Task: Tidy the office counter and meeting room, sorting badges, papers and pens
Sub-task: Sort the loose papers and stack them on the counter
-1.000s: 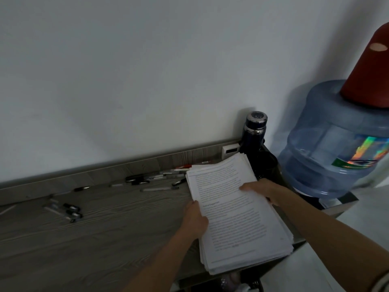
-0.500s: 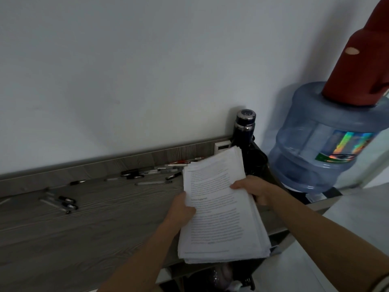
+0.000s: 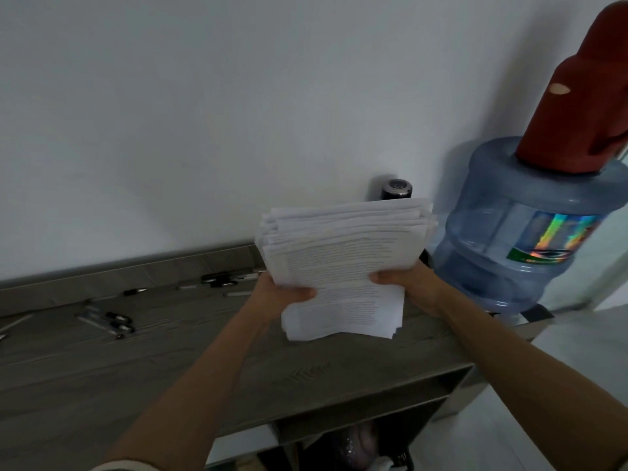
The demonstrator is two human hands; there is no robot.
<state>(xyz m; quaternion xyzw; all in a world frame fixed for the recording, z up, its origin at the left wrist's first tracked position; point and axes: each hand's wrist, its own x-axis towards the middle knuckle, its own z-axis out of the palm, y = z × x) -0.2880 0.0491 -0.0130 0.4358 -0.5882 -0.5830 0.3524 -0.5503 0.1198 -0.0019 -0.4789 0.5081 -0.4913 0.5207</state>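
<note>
**Paper stack held in both hands above the counter**

We have the stack of papers [image 3: 343,253] off the surface, held between our two hands over the right end of the counter [image 3: 136,362]. The left grip [image 3: 282,294] clamps the stack's left edge and the right grip [image 3: 407,283] its right edge. Each has its thumb on the printed top sheet and its fingers curled under, out of sight. Both hold the stack nearer its close end than its far one.

The stack's long axis runs away from us toward the wall [image 3: 204,113], with the far end raised. That end is ragged – the sheets splay and their edges do not line up. The near end droops toward the counter, and we cannot tell whether it touches the wood.

Neither hand is nearer than the other, since the stack sits squarely between them. We judge that the next move turns on that tilt – tipping the stack upright to knock its near edge square on the bare counter below, or laying it flat there.

Behind the stack a dark flask [image 3: 396,189] shows only its cap. Just to the right stands a large water jug [image 3: 520,232] with a red pump [image 3: 584,96] on top. Loose pens [image 3: 108,321] lie well apart to the left, and more pens [image 3: 221,278] lie along the wall.
</note>
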